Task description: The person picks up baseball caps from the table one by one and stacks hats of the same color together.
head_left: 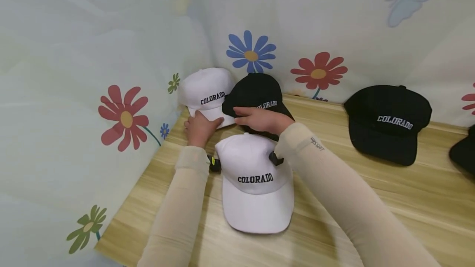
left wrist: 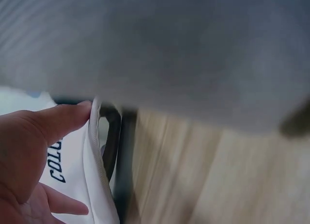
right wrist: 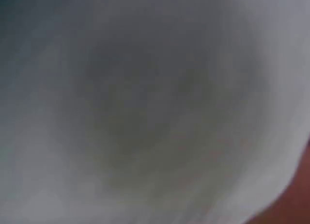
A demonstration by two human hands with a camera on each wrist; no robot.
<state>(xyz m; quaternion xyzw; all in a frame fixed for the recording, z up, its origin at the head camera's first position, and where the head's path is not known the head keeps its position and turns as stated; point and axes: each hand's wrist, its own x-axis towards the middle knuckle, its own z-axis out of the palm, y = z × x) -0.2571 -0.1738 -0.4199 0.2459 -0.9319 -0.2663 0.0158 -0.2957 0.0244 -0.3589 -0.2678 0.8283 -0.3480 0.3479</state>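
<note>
A white cap with dark COLORADO lettering sits at the back left corner. My left hand touches its brim with thumb and fingers spread; in the left wrist view the thumb lies straight, its tip at the white brim edge. Beside that cap, touching it, stands a black cap. Across the black cap's front lies my right hand, fingers fairly straight, covering part of the lettering. A second white cap rests in front, below both hands. The right wrist view is mostly a grey blur.
To the right lies another black cap, and part of a further black cap shows at the right edge. The wooden tabletop meets flower-printed sheets at the left and back. Dark wrist devices hang close to the front white cap.
</note>
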